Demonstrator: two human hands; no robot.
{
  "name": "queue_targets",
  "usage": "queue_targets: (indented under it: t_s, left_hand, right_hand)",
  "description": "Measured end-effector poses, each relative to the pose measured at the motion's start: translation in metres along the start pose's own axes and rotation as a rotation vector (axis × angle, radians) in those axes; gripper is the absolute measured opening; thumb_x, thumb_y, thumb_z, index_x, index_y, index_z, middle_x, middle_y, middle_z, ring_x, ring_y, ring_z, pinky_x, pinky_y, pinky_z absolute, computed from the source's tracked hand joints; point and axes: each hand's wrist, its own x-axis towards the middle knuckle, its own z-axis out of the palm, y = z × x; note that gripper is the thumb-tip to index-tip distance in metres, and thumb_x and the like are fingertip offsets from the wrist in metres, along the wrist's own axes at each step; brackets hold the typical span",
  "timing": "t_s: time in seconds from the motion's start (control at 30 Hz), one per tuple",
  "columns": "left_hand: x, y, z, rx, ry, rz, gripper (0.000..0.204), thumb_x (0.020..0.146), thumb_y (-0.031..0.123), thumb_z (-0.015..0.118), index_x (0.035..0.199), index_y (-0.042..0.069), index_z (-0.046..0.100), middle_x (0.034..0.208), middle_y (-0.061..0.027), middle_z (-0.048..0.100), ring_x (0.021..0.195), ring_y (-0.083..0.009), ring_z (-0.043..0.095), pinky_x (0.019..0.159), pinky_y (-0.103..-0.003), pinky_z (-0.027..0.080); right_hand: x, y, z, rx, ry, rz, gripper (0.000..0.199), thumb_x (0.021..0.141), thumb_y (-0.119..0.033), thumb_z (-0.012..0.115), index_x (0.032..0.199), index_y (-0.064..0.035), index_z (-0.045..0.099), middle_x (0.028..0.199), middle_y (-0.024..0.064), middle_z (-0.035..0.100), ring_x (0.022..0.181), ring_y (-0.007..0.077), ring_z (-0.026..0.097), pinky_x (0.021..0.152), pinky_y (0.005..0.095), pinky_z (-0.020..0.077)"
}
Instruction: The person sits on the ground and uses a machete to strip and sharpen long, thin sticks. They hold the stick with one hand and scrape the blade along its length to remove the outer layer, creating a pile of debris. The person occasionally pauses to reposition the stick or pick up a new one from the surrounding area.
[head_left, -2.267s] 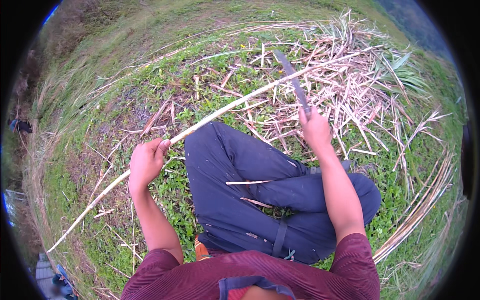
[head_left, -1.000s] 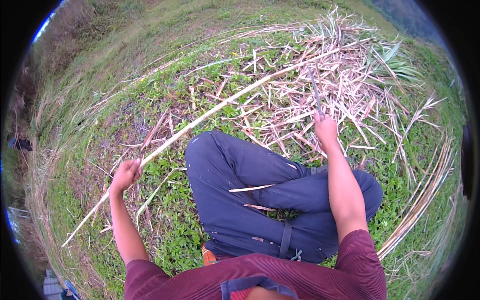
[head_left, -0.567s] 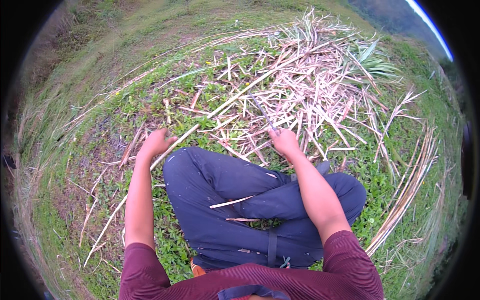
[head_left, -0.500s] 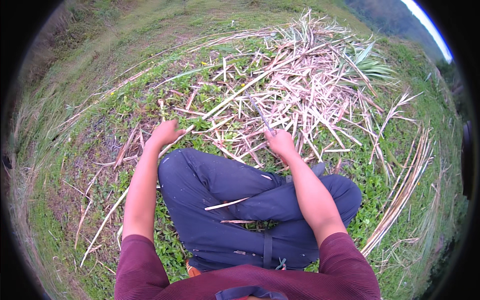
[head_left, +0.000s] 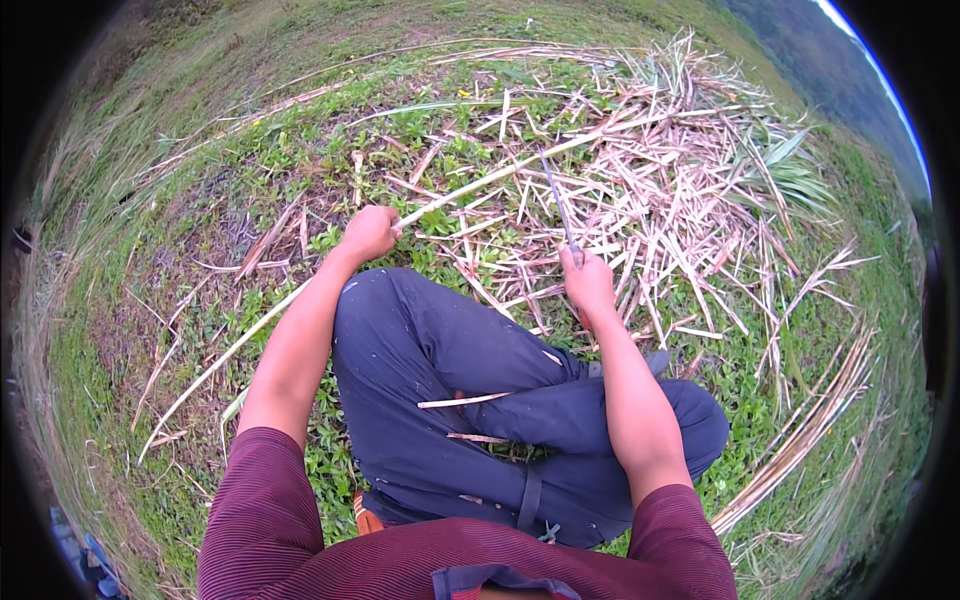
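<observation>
I sit cross-legged on grass in dark blue trousers [head_left: 450, 400]. My left hand [head_left: 370, 232] is closed around a long pale cane stalk [head_left: 480, 182], which runs from the lower left past my knee up into the pile ahead. My right hand [head_left: 588, 282] grips the handle of a thin dark blade [head_left: 558, 208]. The blade points up and away over the heap, close to the stalk's far half. Two short strips of peel [head_left: 465, 402] lie on my lap.
A broad heap of dry cane peelings and split stalks [head_left: 690, 200] covers the ground ahead and to the right. More long stalks [head_left: 800, 440] lie along the right side. Low green plants and grass [head_left: 200, 250] spread to the left.
My left hand slid up the stalk toward my knee, and the stalk moved further along into the pile. My right hand came nearer my leg and now holds the blade raised over the heap.
</observation>
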Motion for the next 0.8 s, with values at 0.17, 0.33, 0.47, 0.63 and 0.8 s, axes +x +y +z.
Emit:
queue_targets:
  t_s: [0.17, 0.33, 0.47, 0.63, 0.8]
  left_hand:
    - [-0.019, 0.029, -0.032, -0.066, 0.192, -0.084, 0.025, 0.079, 0.018, 0.081, 0.093, 0.004, 0.066, 0.084, -0.0208, 0.07, 0.085, -0.0417, 0.068, 0.075, -0.051, 0.052]
    - [-0.023, 0.056, -0.047, -0.227, 0.344, 0.053, 0.028, 0.079, 0.013, 0.08, 0.097, 0.006, 0.061, 0.088, -0.018, 0.07, 0.086, -0.0396, 0.067, 0.074, -0.047, 0.051]
    - [-0.031, 0.066, -0.049, -0.281, 0.34, 0.01, 0.03, 0.078, 0.016, 0.082, 0.097, 0.005, 0.062, 0.086, -0.0177, 0.069, 0.085, -0.0379, 0.067, 0.075, -0.044, 0.051]
    - [-0.03, 0.065, -0.049, -0.098, 0.31, 0.016, 0.037, 0.086, 0.037, 0.076, 0.106, 0.006, 0.073, 0.089, -0.0159, 0.07, 0.087, -0.0366, 0.068, 0.078, -0.044, 0.052]
    - [-0.031, 0.065, -0.055, -0.066, 0.413, 0.079, 0.028, 0.091, 0.033, 0.07, 0.103, 0.008, 0.073, 0.097, -0.0135, 0.068, 0.09, -0.0372, 0.067, 0.078, -0.046, 0.052]
  right_hand:
    - [-0.026, -0.05, -0.013, 0.039, -0.075, -0.152, 0.044, 0.096, -0.042, 0.063, 0.091, 0.0016, 0.064, 0.071, 0.0214, 0.068, 0.07, 0.0415, 0.068, 0.068, 0.0509, 0.0516]
    - [-0.05, -0.068, -0.009, -0.14, -0.142, -0.334, 0.043, 0.097, -0.046, 0.06, 0.091, -0.0034, 0.059, 0.07, 0.0215, 0.067, 0.069, 0.0428, 0.068, 0.066, 0.0536, 0.0528]
    - [-0.044, -0.068, -0.018, -0.2, -0.13, -0.335, 0.043, 0.098, -0.046, 0.058, 0.095, -0.0036, 0.06, 0.074, 0.0224, 0.069, 0.073, 0.0437, 0.069, 0.069, 0.0541, 0.0532]
    - [0.003, -0.027, -0.037, -0.136, 0.048, 0.002, 0.044, 0.099, -0.046, 0.056, 0.101, -0.002, 0.062, 0.078, 0.0223, 0.07, 0.078, 0.0426, 0.07, 0.074, 0.0535, 0.0532]
    - [-0.007, -0.028, -0.025, -0.124, 0.007, -0.089, 0.045, 0.099, -0.046, 0.056, 0.1, -0.0013, 0.061, 0.078, 0.0231, 0.07, 0.077, 0.0416, 0.071, 0.071, 0.0529, 0.0552]
